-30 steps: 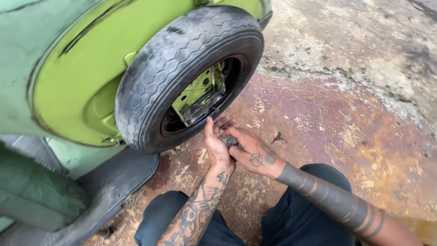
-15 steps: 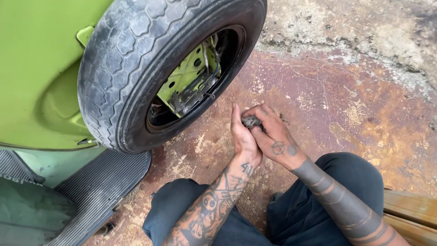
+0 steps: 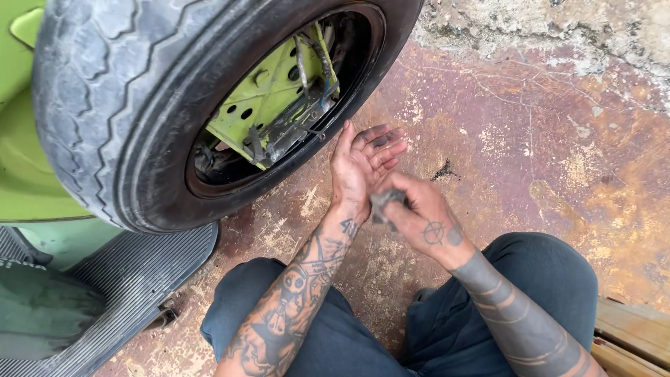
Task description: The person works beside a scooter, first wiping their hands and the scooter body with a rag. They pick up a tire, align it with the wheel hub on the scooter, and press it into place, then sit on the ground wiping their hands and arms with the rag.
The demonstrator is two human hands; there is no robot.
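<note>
— Two hands, what did they do?
— By the black tyre (image 3: 132,105), the left hand (image 3: 359,167) lay wide, palm up; just right, the right hand (image 3: 419,216) kept its grip pinched on a small grey lump (image 3: 386,202) above the rusty floor (image 3: 544,160).

Bright, even daylight, soft and diffuse, with no hard shadows anywhere. Faint shade under the left hand (image 3: 359,167) and right hand (image 3: 419,213), where the rag (image 3: 386,202) is pinched. Deeper darkness up and left of the grip, inside the tyre (image 3: 118,112). No glare on the floor (image 3: 544,153) beyond. Sharp around the fingers; slight softness and wide-angle stretch toward the frame edges, lower left most.
</note>
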